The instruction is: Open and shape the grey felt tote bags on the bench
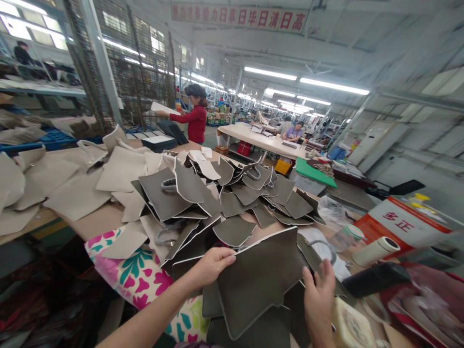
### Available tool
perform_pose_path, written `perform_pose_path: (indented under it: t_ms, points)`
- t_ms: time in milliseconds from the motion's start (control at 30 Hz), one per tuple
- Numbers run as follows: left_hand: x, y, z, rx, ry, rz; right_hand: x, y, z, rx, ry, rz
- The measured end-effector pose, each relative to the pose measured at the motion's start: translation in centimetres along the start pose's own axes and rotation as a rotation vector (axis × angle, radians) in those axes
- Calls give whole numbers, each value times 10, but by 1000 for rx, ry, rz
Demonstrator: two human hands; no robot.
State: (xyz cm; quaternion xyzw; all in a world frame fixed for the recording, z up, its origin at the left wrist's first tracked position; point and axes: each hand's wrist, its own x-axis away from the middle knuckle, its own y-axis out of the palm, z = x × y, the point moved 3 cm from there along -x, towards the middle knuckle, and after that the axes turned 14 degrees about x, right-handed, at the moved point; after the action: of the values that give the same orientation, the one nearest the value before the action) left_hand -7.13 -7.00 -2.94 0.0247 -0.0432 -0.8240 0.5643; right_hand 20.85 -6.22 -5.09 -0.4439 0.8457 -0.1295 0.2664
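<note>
My left hand (216,263) pinches the upper left edge of a dark olive bag panel (259,280) with pale edging, held tilted in front of me. My right hand (321,295) is at the panel's right side, fingers apart and raised; whether it touches the panel I cannot tell. More dark panels (250,331) lie beneath the held one. Just beyond it is a heap of dark bag pieces (232,198), some with wrapped grey handles (168,184). Beige bag pieces (123,166) are piled to the left.
Floral cloth (145,275) hangs over the table's front edge. On the right are a cream thermos (376,251), a black cylindrical case (377,279), a lidded jar (350,236) and a red-and-white box (402,224). A person in red (195,121) stands across the table holding a pale panel.
</note>
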Motion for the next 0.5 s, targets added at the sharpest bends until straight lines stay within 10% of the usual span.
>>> perform_pose_path:
  t_ms: [200, 500]
  points:
    - [-1, 5, 43, -438, 39, -202, 6, 15, -72, 412, -1014, -356]
    - [4, -4, 68, -604, 49, -318, 13, 16, -112, 410, -1126, -550]
